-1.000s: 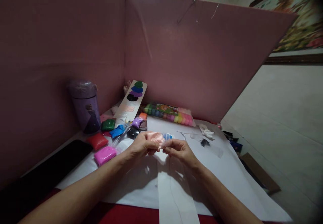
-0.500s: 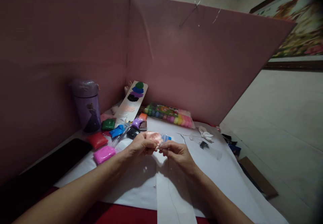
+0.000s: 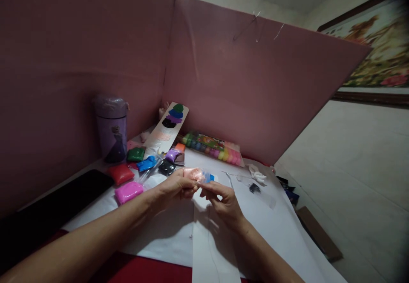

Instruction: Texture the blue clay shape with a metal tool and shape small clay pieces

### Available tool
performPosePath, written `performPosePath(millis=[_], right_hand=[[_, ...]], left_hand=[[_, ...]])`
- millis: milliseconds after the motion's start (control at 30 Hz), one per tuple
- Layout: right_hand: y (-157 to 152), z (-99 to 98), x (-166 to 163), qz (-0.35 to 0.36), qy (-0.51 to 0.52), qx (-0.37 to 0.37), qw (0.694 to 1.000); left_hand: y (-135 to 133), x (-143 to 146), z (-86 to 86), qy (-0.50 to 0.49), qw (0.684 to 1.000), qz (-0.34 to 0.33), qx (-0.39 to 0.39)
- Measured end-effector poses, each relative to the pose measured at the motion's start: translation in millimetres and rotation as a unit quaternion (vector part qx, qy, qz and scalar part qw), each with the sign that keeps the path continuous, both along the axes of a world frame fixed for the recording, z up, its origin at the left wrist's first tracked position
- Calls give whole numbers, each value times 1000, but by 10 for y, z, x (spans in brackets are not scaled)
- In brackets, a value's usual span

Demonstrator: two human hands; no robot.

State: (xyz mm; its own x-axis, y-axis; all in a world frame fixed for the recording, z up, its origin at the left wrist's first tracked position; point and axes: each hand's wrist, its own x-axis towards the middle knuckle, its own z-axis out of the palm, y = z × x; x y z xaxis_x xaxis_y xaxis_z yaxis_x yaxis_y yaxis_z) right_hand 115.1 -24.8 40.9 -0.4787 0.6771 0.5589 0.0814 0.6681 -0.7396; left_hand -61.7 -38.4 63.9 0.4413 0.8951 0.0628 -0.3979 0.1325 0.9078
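My left hand (image 3: 183, 184) is closed round a clear plastic packet of peach modelling clay (image 3: 193, 174), held above the white table. My right hand (image 3: 223, 200) meets it at the packet's right end, thumb and forefinger pinched together beside my left thumb. What lies between those right fingertips is too small to make out. Crumpled clear plastic with a blue patch (image 3: 209, 178) sticks out behind the right fingers. Under both hands lies a long white strip of card (image 3: 204, 232).
Left of the hands lie packets of pink clay (image 3: 129, 192), red clay (image 3: 120, 174) and black clay (image 3: 166, 167). Behind stand a purple tumbler (image 3: 111, 132), a colour-sample card (image 3: 171, 125) and a bag of coloured clay (image 3: 214, 147). A white lump (image 3: 257, 175) lies right. Pink panels (image 3: 243, 87) enclose the back.
The right fingers have shifted slightly left over the packet's end, and the right wrist has turned a little. The left hand keeps its hold. The whole view has tilted slightly.
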Motion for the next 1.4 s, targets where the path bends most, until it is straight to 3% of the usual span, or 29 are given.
performPosePath(millis=[200,333,500,633,767,1067,1400], right_hand=[[-23,-21,6,-95,-104,103,985],[-55,24,2,-140,-131,132,973],[-74,75,15,-63,-18,56,996],[-81,130,20,-103,55,19,993],[-59,133,7,-145,42,10,988],[-19,59,3,-124,37,-82,988],[-3,29,23,-103,-7,-72,992]], left_hand=[[8,3,-5,-25,1000,5,-5],[-3,9,6,-47,999,-4,-20],[36,-14,-22,-71,996,-28,-52],[68,-32,-40,-66,997,-9,-41],[37,3,-19,-53,998,-18,-27],[-3,49,-38,-19,999,-11,-23],[35,29,-90,18,998,51,-13]])
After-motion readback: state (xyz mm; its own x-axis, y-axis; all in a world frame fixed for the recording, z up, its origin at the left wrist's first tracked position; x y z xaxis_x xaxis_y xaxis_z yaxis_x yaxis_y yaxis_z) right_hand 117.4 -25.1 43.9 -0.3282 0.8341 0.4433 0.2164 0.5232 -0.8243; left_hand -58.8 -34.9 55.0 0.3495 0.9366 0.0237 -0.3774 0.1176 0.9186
